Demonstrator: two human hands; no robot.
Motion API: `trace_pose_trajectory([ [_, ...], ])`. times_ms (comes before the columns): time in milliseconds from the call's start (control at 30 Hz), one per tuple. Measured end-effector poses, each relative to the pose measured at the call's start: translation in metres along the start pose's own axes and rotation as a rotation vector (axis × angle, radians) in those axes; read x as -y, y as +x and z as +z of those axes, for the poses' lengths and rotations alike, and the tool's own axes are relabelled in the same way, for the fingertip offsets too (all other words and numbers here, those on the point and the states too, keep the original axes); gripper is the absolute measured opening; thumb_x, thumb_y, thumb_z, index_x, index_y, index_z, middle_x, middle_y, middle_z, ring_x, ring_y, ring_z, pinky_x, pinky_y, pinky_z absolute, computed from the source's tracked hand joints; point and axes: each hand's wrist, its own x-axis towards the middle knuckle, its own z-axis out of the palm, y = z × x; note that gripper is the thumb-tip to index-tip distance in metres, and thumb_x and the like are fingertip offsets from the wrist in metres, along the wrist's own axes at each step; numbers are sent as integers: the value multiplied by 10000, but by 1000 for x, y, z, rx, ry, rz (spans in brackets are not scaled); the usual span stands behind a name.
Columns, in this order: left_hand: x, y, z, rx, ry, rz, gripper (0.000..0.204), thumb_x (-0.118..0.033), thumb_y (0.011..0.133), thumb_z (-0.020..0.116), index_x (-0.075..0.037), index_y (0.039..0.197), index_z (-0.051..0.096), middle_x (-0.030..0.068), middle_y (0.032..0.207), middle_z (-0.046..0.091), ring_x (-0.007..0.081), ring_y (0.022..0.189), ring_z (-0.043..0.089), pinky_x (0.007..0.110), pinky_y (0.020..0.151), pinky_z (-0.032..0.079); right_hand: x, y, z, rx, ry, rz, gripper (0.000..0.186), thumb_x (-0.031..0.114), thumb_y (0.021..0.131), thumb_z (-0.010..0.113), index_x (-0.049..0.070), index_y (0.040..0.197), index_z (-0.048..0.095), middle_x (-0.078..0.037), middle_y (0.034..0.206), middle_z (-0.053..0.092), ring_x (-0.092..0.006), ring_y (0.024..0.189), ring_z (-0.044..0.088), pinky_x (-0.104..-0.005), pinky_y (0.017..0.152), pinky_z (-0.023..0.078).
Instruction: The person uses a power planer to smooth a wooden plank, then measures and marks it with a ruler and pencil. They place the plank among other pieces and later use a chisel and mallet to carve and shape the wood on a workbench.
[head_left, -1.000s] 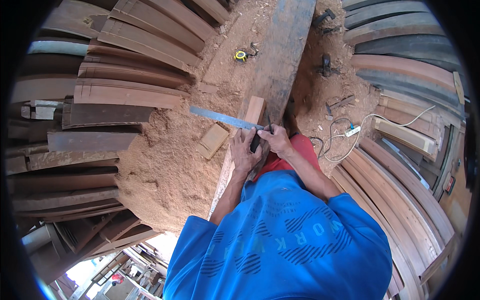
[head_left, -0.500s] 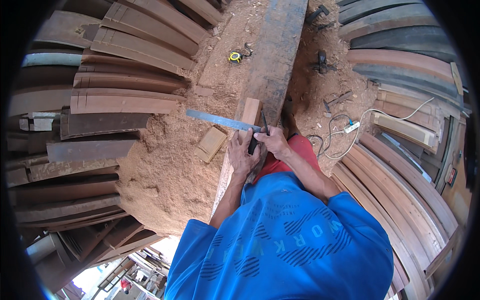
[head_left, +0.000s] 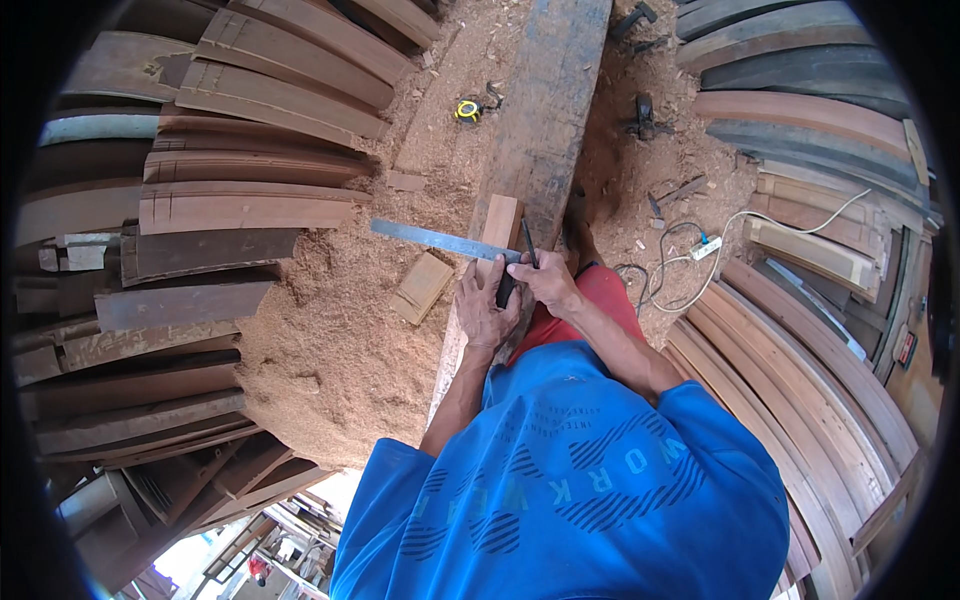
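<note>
My left hand (head_left: pixel 484 312) is closed on a try square with a metal blade (head_left: pixel 428 237) and a dark stock, partly hidden by the fingers. The blade lies across a squared piece of wood (head_left: pixel 501 220) that rests on a thick, worn plank (head_left: pixel 543 110). Held in my right hand (head_left: pixel 549 284) is a dark pencil (head_left: pixel 528 236), pointing up and away from me beside the wood. The right fingers are close to the stock end of the square; the pencil's lower end is hidden by them.
Left of the plank, a short wood block (head_left: pixel 423 287) lies on sawdust (head_left: pixel 330 340). Farther off sits a yellow tape measure (head_left: pixel 467 110). Curved boards (head_left: pixel 255 205) are stacked at left and right. A white power strip (head_left: pixel 706 249) with cables lies at right, a hammer (head_left: pixel 634 18) beyond.
</note>
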Motion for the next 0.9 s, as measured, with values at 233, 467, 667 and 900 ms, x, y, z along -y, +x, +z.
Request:
trace_pose_trajectory([
  [233,-3,2,-3,-8,-14,0,677,-327,824,764,-260,1459,539,289,1346,500,476,1190,502,544,991,433,-19,13,-3,15,45,-24,178,114,847,785,35,871,627,21,803,586,-62,701,517,-227,591,417],
  [467,-3,1,-4,23,-12,-35,670,-343,821,761,-274,1453,546,279,1369,488,474,1199,492,548,993,437,-5,5,-1,-4,-2,31,179,110,845,784,53,858,615,33,800,573,-59,687,503,-227,583,411],
  [667,-5,2,-5,36,-2,-51,699,-322,802,760,-290,1462,532,270,1370,478,471,1175,490,544,986,438,4,4,-2,-24,-79,-35,183,162,864,766,36,852,634,0,773,606,-83,674,539,-270,590,441],
  [900,-2,-1,0,-4,-21,-13,745,-314,794,763,-298,1488,491,272,1367,462,469,1162,487,554,993,411,61,14,-31,-221,-548,-648,322,285,1009,569,0,948,708,-141,802,682,-207,720,656,-359,679,508],
])
